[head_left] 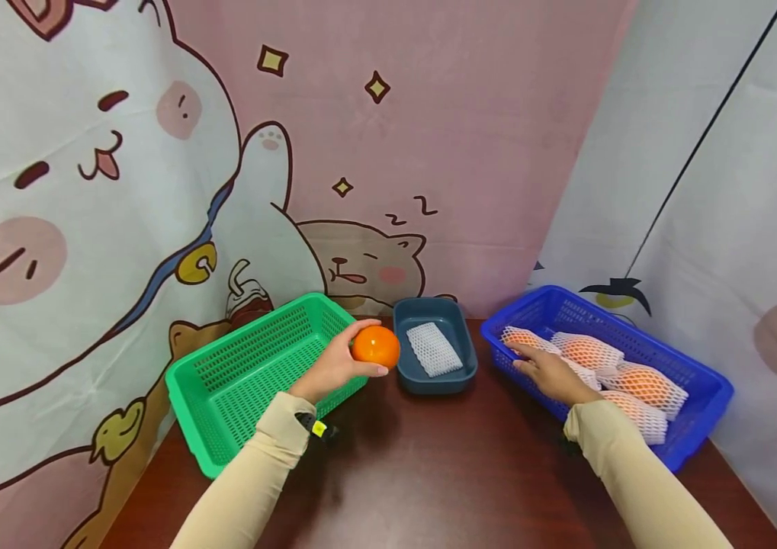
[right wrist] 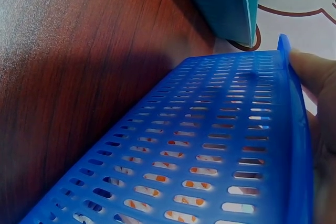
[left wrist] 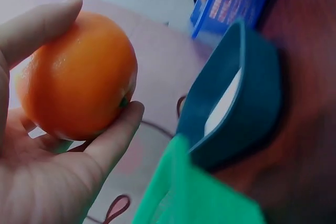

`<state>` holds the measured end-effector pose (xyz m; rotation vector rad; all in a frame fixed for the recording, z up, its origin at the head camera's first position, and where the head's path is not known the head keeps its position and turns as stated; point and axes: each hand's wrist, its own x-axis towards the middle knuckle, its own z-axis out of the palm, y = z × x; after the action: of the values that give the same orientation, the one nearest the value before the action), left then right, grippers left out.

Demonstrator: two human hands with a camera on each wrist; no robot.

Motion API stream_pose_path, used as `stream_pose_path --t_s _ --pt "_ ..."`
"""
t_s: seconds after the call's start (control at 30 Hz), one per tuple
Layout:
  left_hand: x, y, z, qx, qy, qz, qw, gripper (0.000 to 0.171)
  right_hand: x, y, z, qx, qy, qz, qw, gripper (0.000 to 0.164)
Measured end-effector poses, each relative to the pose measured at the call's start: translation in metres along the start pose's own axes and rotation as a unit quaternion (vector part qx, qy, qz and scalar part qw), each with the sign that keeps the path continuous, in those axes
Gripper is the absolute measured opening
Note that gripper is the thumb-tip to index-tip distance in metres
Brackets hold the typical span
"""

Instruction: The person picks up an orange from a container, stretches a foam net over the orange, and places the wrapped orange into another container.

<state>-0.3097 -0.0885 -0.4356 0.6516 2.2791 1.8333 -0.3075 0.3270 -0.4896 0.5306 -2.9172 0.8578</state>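
Note:
My left hand [head_left: 333, 367] grips a bare orange [head_left: 376, 347] between thumb and fingers, raised beside the green basket [head_left: 191, 396]. Up close in the left wrist view, the orange [left wrist: 79, 77] has a small green stem spot near a fingertip. On the other side, my right hand [head_left: 549, 375] reaches over the near wall of the blue basket [head_left: 700, 427], its fingertips at a net-wrapped orange [head_left: 521, 335]. From the right wrist, the thumb [right wrist: 310, 69] shows at the basket's rim and the other fingers are mostly hidden; I cannot tell whether they hold the fruit.
Between the baskets stands a dark blue-grey tub [head_left: 438, 385] with a white foam net [head_left: 435, 349] lying flat inside. Several more oranges in foam nets [head_left: 642, 381] fill the blue basket. A cartoon-printed cloth [head_left: 484, 152] hangs behind the brown table [head_left: 443, 473].

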Motion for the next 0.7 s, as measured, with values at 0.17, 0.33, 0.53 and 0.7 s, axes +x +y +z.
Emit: stream_pose_path --t_s 0.17,0.33,0.53,0.7 --pt "-0.013 -0.014 0.026 0.005 -0.015 0.003 0.9999 0.074 0.000 0.003 0.000 -0.005 0.000 -0.001 1.000 0.045" --pt "-0.024 -0.031 0.039 0.025 -0.012 -0.005 0.9996 0.075 0.000 0.003 -0.002 -0.003 -0.004 -0.001 1.000 0.046" --pt "-0.032 -0.043 0.046 0.032 0.001 0.010 0.9994 0.076 -0.001 0.001 -0.003 -0.002 -0.005 0.001 1.000 0.046" --pt "-0.034 -0.048 0.047 0.037 0.011 0.013 0.9992 0.078 0.000 0.001 -0.001 -0.004 -0.006 0.004 1.000 0.046"
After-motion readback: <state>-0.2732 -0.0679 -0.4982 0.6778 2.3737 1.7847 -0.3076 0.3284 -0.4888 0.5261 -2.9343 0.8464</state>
